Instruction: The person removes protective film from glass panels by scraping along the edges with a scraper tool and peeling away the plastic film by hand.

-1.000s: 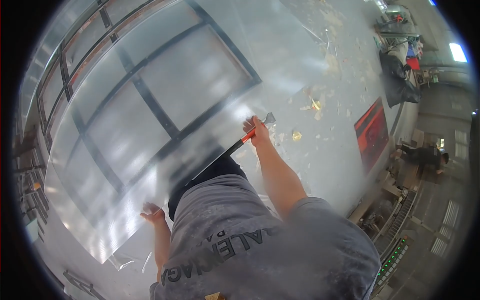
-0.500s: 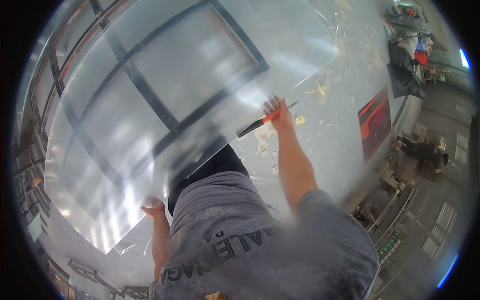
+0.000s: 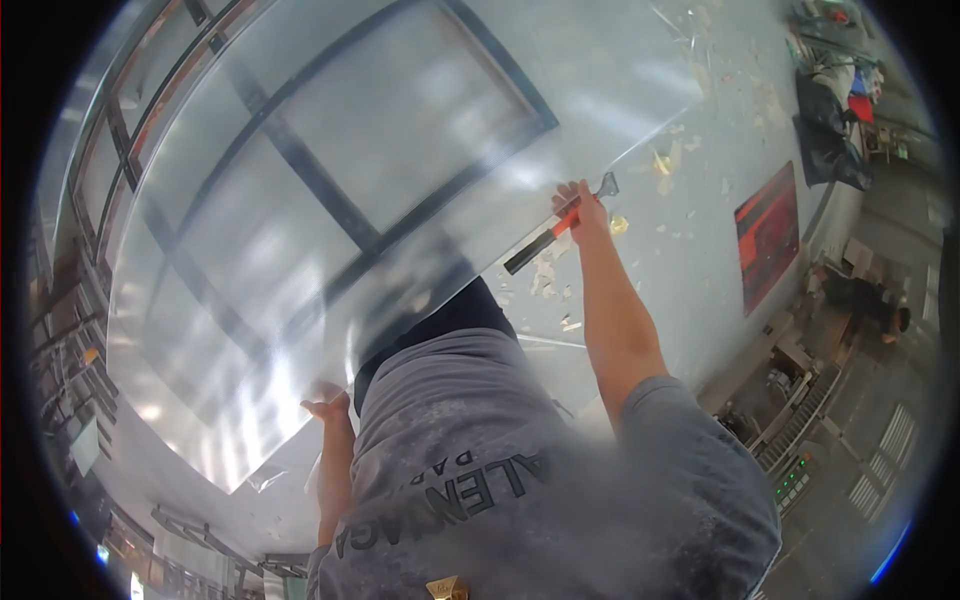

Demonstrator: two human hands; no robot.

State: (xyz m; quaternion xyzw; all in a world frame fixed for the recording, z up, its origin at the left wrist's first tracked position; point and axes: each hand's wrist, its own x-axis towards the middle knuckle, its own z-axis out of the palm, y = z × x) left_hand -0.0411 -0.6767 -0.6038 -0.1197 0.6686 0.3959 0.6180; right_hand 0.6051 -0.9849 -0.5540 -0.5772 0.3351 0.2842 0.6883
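A large translucent sheet (image 3: 330, 190) spreads in front of my body, over a dark frame (image 3: 320, 190). My left hand (image 3: 330, 402) grips its near edge, lower left, with the thumb out and the fingers blurred by the sheet. To the right, my right hand (image 3: 580, 210) is closed around a scraper (image 3: 532, 250) with a red and black handle and a metal head pointing up and right. This hand is also at the sheet's edge; whether it pinches the sheet I cannot tell.
Flakes and yellow scraps (image 3: 618, 225) lie on the pale surface (image 3: 640, 290). Farther right are a red and black panel (image 3: 768, 238), black bags (image 3: 828, 140), machinery (image 3: 800, 400) and another person (image 3: 862, 300). Metal racking (image 3: 75, 330) stands at the left.
My right hand and the scraper have moved up and right, and the scraper has turned in the hand. The sheet's near edge now lies farther right. My left hand has closed at the edge.
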